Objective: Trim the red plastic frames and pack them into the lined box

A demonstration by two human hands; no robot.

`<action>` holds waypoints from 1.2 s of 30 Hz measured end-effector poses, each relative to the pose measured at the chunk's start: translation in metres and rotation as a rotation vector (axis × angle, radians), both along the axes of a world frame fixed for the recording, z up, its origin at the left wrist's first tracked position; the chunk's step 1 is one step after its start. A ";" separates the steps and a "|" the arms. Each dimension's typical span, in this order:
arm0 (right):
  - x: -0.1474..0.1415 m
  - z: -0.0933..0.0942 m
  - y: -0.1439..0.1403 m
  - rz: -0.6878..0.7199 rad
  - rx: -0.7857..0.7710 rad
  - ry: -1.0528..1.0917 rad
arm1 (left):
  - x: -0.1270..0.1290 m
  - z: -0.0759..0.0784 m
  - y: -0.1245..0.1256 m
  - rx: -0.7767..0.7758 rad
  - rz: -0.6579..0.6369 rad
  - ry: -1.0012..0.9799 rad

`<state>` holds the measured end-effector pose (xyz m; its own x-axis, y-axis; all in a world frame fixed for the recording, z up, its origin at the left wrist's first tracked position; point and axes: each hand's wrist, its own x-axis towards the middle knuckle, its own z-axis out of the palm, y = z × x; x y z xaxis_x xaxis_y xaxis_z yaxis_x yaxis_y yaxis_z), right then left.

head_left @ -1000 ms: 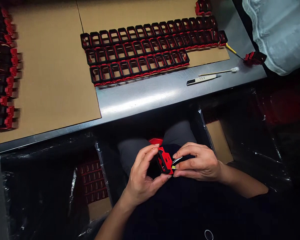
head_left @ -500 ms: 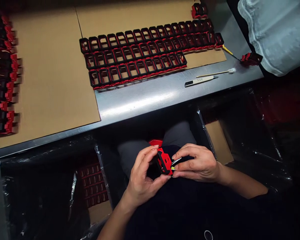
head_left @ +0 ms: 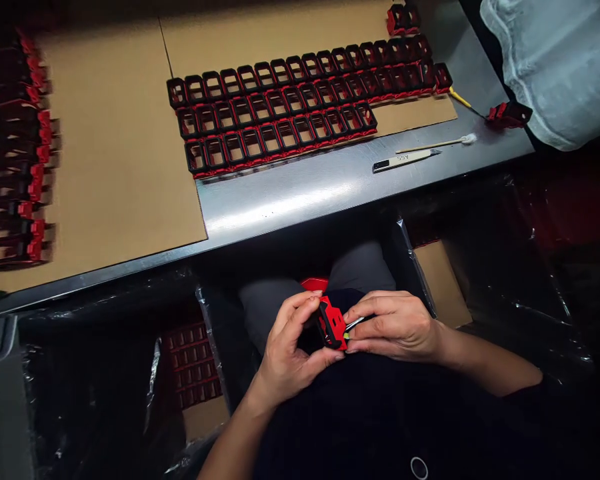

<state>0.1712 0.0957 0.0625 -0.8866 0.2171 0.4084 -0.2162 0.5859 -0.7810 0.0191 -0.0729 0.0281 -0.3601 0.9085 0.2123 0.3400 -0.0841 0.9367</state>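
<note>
Below table [head_left: 300, 193], box [head_left: 200, 413] holds stacked red parts [head_left: 190, 363]

tool [head_left: 354, 325]: mostly hidden in right hand [head_left: 395, 327] | left rows [head_left: 15, 153]: blurred, cut by edge | knife [head_left: 405, 159] lettering: too small | far-right cloth [head_left: 560, 60]: cut off

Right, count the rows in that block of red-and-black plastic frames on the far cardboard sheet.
3. The back row lies farthest away, the middle row reaches furthest right, and the shorter front row lies nearest the bare metal tabletop. None looks hidden.
</note>
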 end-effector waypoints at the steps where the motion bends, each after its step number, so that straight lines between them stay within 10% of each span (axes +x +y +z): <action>1: 0.000 0.001 0.000 0.007 0.005 -0.005 | 0.000 0.001 0.000 0.001 0.001 0.007; 17: 0.001 0.006 -0.006 0.027 0.253 0.035 | 0.004 0.006 -0.002 -0.061 0.123 -0.023; 24: -0.047 -0.005 0.039 -0.315 0.255 0.083 | 0.009 -0.001 -0.009 0.047 0.243 -0.369; 31: -0.127 -0.052 0.122 -0.649 0.309 -0.214 | 0.008 -0.008 -0.020 0.066 0.389 -0.221; 36: -0.118 -0.035 0.095 -0.677 0.256 -0.059 | 0.011 -0.010 -0.022 0.030 0.399 -0.182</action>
<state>0.0533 0.1908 0.0277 -0.6136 0.6303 0.4756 0.2969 0.7423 -0.6007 0.0297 -0.0946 0.0179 -0.7154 0.6851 0.1372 0.1813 -0.0076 0.9834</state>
